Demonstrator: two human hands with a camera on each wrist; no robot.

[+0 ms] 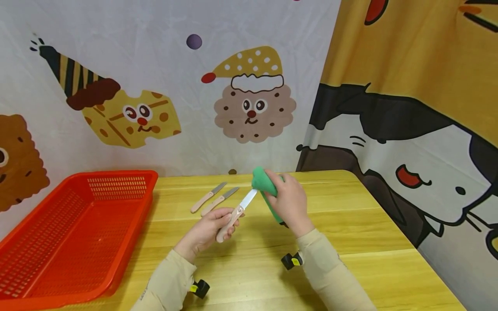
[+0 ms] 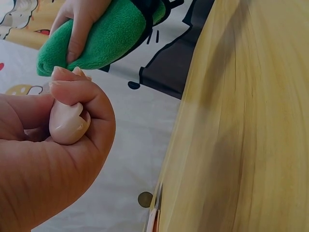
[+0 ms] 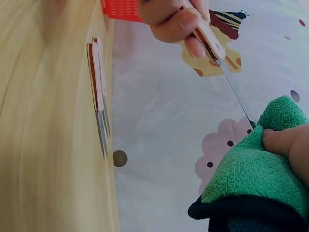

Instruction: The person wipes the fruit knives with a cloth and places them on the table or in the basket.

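Note:
In the head view my left hand (image 1: 208, 231) grips the pale handle of a small knife (image 1: 234, 218), its blade pointing up and to the right. A green cloth (image 1: 263, 181) with a dark edge is pinched in my right hand (image 1: 289, 201). The cloth covers the blade's tip, as the right wrist view shows with the thumb (image 3: 285, 142) pressing on the cloth. Two similar knives (image 1: 210, 196) lie side by side on the table beyond my left hand. In the left wrist view the handle's butt end (image 2: 67, 125) shows inside the curled fingers.
A red plastic basket (image 1: 149, 194) with perforated walls stands on the left of the wooden table (image 1: 350, 224). Behind the table hangs a cartoon-printed curtain (image 1: 186, 129). Dark wrist cameras (image 1: 200, 288) sit on both sleeves.

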